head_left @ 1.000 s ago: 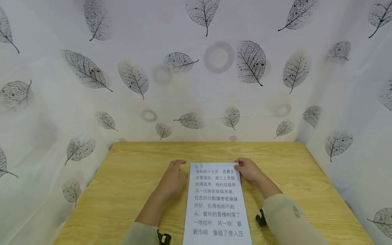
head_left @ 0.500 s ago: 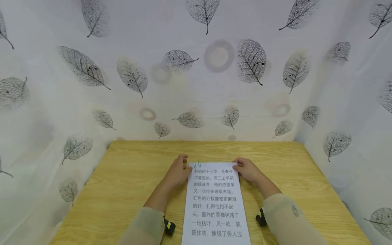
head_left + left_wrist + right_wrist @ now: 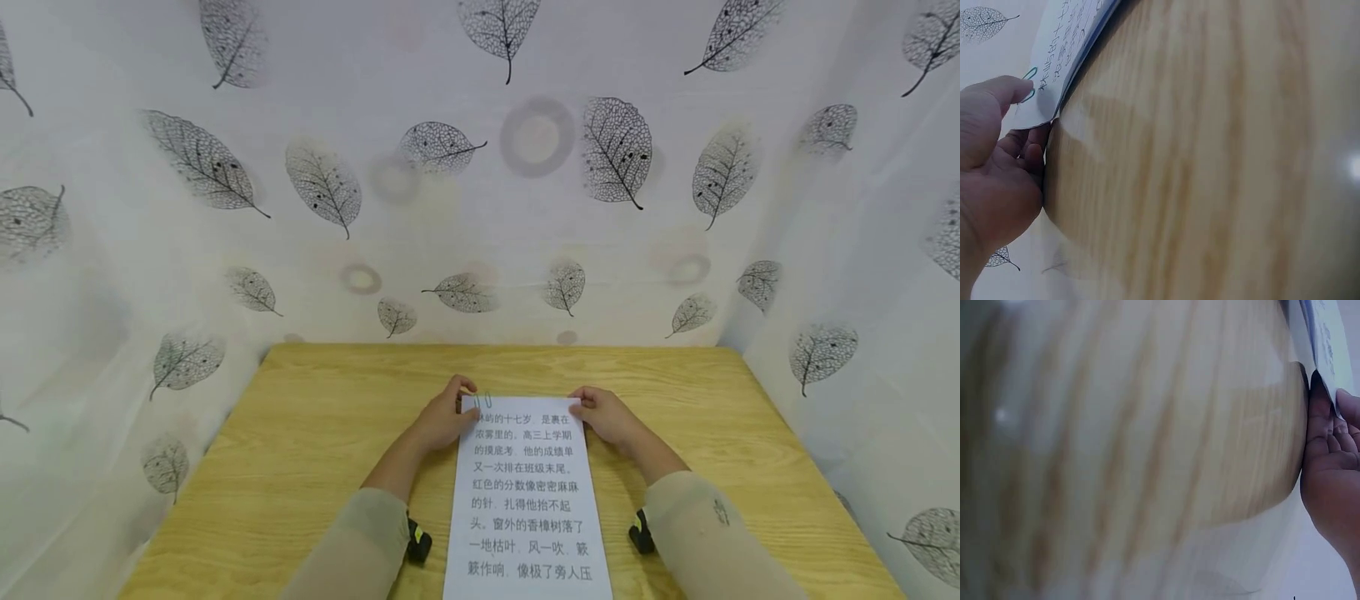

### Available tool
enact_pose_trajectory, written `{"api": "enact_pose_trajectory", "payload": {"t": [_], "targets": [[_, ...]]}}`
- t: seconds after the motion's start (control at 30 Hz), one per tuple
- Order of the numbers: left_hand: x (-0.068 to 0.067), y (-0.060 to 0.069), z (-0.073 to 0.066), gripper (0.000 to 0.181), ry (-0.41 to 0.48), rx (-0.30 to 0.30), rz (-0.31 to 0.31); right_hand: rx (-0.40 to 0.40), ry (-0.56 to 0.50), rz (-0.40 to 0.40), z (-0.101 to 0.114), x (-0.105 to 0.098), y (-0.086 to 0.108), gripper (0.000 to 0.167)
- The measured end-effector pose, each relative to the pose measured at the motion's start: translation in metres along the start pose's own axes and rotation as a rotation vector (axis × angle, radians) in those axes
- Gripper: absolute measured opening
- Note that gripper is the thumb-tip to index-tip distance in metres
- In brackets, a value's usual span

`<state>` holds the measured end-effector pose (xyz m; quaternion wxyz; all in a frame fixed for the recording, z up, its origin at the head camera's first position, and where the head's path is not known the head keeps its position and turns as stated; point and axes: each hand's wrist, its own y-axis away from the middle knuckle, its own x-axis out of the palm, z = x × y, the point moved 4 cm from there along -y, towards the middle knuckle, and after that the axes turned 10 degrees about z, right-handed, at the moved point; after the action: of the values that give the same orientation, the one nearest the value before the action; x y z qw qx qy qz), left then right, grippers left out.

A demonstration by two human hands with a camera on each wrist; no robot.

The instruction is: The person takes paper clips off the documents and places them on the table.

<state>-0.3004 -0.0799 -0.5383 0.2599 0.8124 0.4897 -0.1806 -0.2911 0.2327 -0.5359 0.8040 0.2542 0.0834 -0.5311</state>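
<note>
Printed paper [image 3: 525, 492] with rows of large Chinese characters lies lengthwise before me, its near end cut off by the frame. Two green paper clips [image 3: 488, 401] sit at its far left corner. My left hand [image 3: 444, 418] pinches that corner. The left wrist view shows the thumb on top, by a clip [image 3: 1029, 94], and the other fingers beneath the paper [image 3: 1066, 44]. At the far right corner, my right hand [image 3: 609, 414] grips the paper, thumb above and fingers below. In the right wrist view, that corner [image 3: 1329, 356] stands lifted off the tabletop.
The wooden table [image 3: 322, 450] extends to both sides and behind the paper. A pale cloth with a leaf print [image 3: 525, 225] hangs behind and on both sides. Small black devices [image 3: 418, 542] are on the wrists.
My left hand has come in from beside the paper to its far left corner and taken hold of it. The right hand has kept its grip, nearly still.
</note>
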Motion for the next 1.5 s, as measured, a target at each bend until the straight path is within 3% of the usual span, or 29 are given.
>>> {"api": "enact_pose_trajectory", "payload": {"t": [0.17,0.73,1.03,1.5], "targets": [[0.002,0.0,0.004,0.035,-0.01,0.012,0.006,-0.001,0.023,-0.006,0.001,0.001,0.0,0.023],[0.003,0.007,0.011,0.029,-0.041,-0.027,-0.078,0.004,0.029,-0.011,-0.003,0.012,-0.002,0.025],[0.0,0.005,0.011,0.027,0.071,-0.006,-0.066,0.01,-0.017,0.008,0.005,0.007,0.004,0.024],[-0.001,0.006,0.004,0.029,0.101,0.029,-0.067,0.003,-0.015,0.006,0.002,0.002,0.004,0.02]]}}
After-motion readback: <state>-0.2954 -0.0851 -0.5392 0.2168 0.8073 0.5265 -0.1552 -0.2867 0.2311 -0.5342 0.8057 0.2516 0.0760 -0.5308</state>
